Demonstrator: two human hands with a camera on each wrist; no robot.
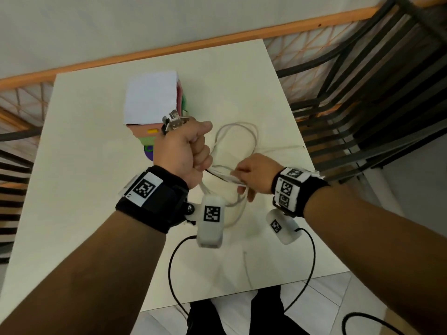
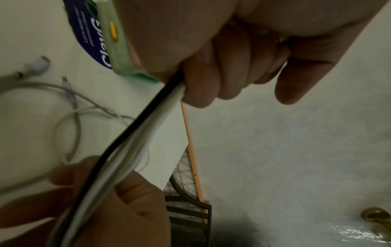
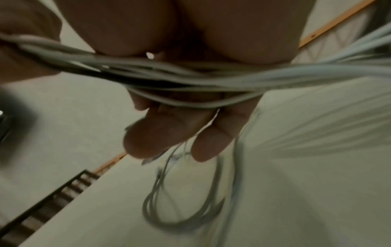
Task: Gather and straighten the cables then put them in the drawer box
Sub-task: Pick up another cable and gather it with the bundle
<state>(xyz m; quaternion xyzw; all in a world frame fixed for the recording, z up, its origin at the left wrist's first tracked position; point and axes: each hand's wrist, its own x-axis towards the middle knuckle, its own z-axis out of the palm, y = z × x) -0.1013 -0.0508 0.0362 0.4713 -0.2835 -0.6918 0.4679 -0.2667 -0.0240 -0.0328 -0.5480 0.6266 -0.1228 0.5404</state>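
Several white cables and one black cable (image 1: 238,137) form a bundle between my hands above the cream table (image 1: 92,170). My left hand (image 1: 200,153) grips one end in a fist, with metal plug ends (image 1: 174,122) sticking out above the thumb. In the left wrist view its fingers (image 2: 211,80) curl round the black and white strands (image 2: 137,130). My right hand (image 1: 242,184) holds the bundle a short way along; the strands (image 3: 190,80) run across its fingers (image 3: 169,133). Loose loops (image 3: 186,208) hang down to the table. The drawer box (image 1: 152,102), white-topped with pink and green drawers, stands just behind my left hand.
A purple round label or lid (image 1: 149,152) lies under the box's front. Dark slatted chairs (image 1: 362,97) stand close to the table's right side, and another is at the left edge (image 1: 14,180). A wall with an orange skirting (image 1: 169,48) runs behind the table.
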